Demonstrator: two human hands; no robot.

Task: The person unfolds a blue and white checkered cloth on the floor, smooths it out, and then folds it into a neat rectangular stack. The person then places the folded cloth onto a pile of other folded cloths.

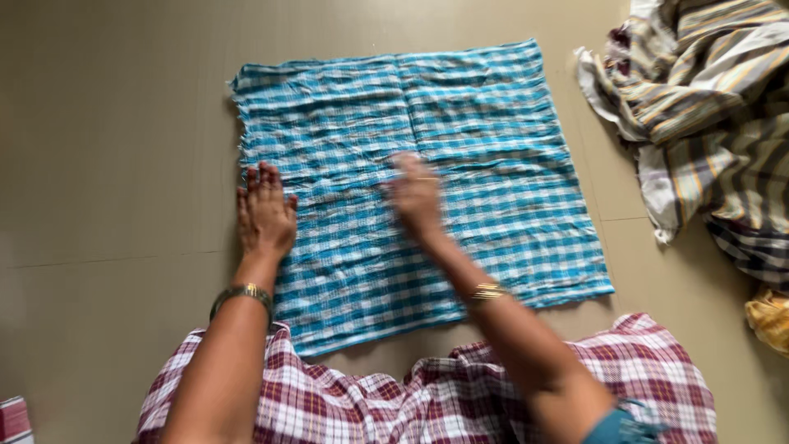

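Note:
A blue and white checked cloth [485, 156] lies spread flat on the tan floor, folded into a rough square. My left hand [265, 215] rests palm down on its left edge, fingers together and stretched out. My right hand [416, 196] is blurred with motion, flat over the middle of the cloth. Neither hand grips anything. Each wrist wears a gold bangle.
A heap of striped cloths [707, 107] in brown, white and yellow lies at the right. A yellow cloth [768, 316] peeks in at the right edge. My lap is covered by a maroon and white checked garment [427, 395]. The floor [107, 148] is tiled.

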